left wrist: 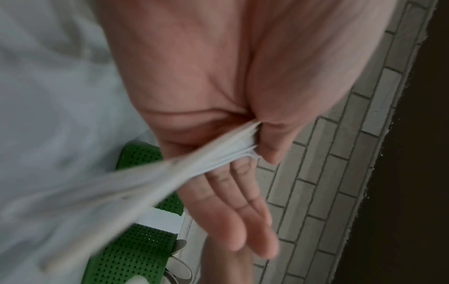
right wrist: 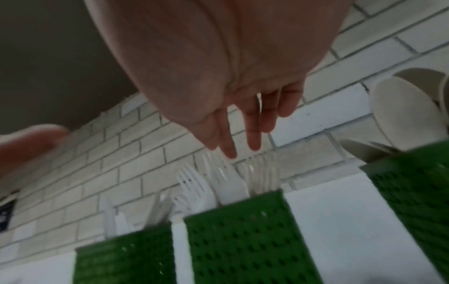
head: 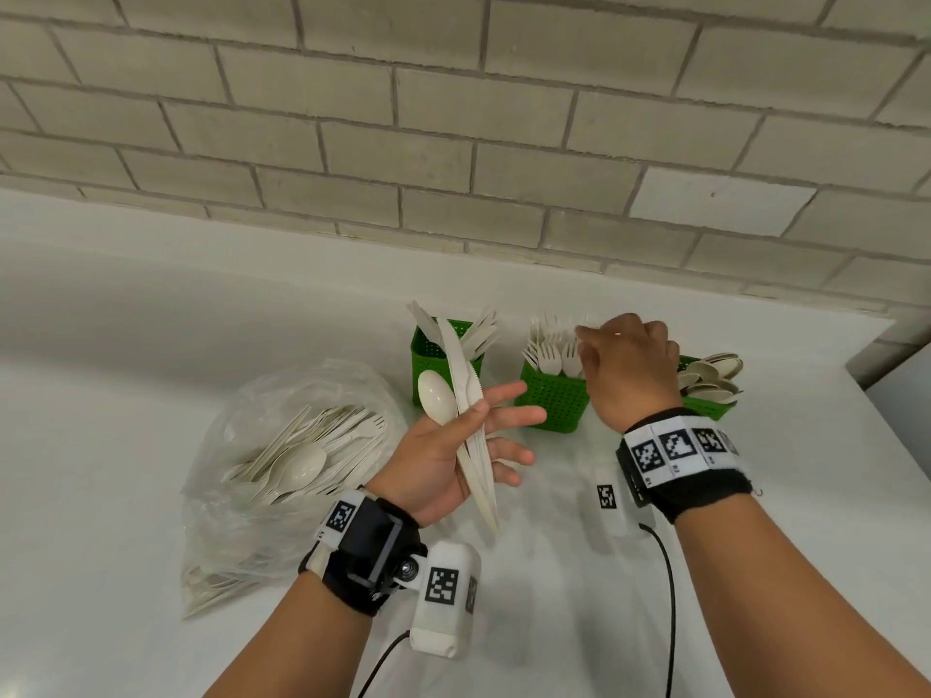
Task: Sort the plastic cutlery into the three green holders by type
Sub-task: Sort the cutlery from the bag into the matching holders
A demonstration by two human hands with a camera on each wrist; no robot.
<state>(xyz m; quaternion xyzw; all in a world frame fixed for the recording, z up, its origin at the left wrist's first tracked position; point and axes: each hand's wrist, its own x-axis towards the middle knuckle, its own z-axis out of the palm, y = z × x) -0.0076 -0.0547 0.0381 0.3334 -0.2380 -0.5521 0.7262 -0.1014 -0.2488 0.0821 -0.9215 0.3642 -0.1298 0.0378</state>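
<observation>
Fingers (right wrist: 228, 148) hover just above forks (right wrist: 218, 178); left hand (head: 443, 455) pinches cutlery (head: 473, 445).

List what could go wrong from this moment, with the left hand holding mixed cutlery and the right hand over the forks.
1. The left hand pinches a spoon and several knives under the thumb alone, fingers spread; the bundle could slip onto the counter.
2. The right hand, fingers extended just above the forks, could snag tines and tip the middle holder.
3. The spoon could go into the knife holder with the knives.
</observation>
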